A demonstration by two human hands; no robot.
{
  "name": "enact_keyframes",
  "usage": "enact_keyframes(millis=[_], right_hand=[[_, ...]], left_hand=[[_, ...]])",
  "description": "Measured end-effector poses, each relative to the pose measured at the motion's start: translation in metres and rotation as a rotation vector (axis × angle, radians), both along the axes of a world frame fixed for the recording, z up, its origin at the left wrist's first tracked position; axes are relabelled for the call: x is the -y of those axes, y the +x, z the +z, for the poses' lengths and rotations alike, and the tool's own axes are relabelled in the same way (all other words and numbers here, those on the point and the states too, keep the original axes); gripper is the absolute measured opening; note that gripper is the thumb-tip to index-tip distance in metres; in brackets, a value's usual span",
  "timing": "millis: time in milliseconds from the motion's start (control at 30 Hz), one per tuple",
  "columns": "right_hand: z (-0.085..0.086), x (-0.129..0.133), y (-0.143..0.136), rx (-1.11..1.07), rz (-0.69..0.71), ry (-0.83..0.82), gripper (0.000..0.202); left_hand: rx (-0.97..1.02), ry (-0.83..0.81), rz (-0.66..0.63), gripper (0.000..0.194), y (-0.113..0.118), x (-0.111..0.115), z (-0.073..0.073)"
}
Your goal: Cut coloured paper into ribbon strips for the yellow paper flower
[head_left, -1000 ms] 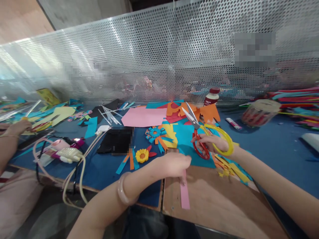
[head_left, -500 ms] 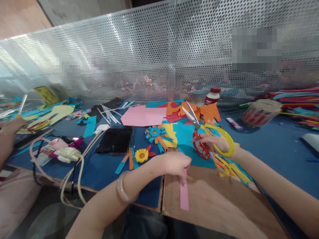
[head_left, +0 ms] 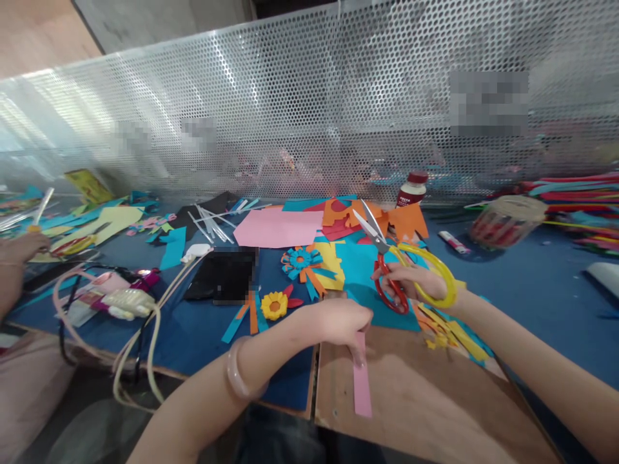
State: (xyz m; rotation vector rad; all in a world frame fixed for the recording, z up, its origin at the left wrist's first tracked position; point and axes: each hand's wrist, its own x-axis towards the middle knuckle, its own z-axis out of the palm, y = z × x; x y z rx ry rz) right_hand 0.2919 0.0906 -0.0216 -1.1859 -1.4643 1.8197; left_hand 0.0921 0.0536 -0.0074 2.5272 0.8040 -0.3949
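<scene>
Left hand [head_left: 345, 322] bends over the wooden panel [head_left: 425, 386] at the near edge of the surface, thumb and fingers pinching the far end of a pink paper strip [head_left: 362, 390], whose free end points toward that near edge. Right hand [head_left: 409, 280] grips the scissors [head_left: 382, 246] by their red and yellow handles, blades parted and aimed at the far edge, well apart from the strip. Two paper flowers look largely made: a blue flower [head_left: 300, 259] with blue and orange tails, left of the panel's far edge, and a yellow flower [head_left: 274, 305] with red pieces beside it, nearer the near edge. Cutting elsewhere seems well along too, judging by the yellow offcuts [head_left: 447, 327] by the panel's right edge and the notched orange paper [head_left: 409, 220] toward the far edge. By contrast, the strip's visible length looks plain and straight-sided, with no slits or folds, so its shaping appears barely begun; its pinched end is hidden beneath the fingers. Toward the far edge, the pink sheet [head_left: 280, 227] lies flat, with much of its paper apparently unused. Whether either flower is fully finished cannot be told.
</scene>
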Motion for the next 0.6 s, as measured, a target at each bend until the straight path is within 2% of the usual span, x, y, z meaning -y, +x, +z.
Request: enact_keyframes(millis=[200, 400, 500, 600], right_hand=[[0.001, 0.002, -0.001, -0.015, 0.003, 0.000, 0.023], [0.002, 0.003, -0.001, -0.020, -0.003, -0.009, 0.026], [0.003, 0.003, -0.002, -0.017, -0.012, -0.007, 0.028], [0.000, 0.002, -0.001, -0.017, -0.009, 0.001, 0.026]], left_hand=[[-0.042, 0.009, 0.001, 0.045, 0.001, 0.000, 0.000], [0.023, -0.004, -0.007, 0.047, -0.001, -0.004, -0.006], [0.091, -0.120, -0.019, 0.043, -0.004, -0.011, -0.009], [0.272, -0.301, 0.036, 0.036, -0.008, -0.019, -0.007]])
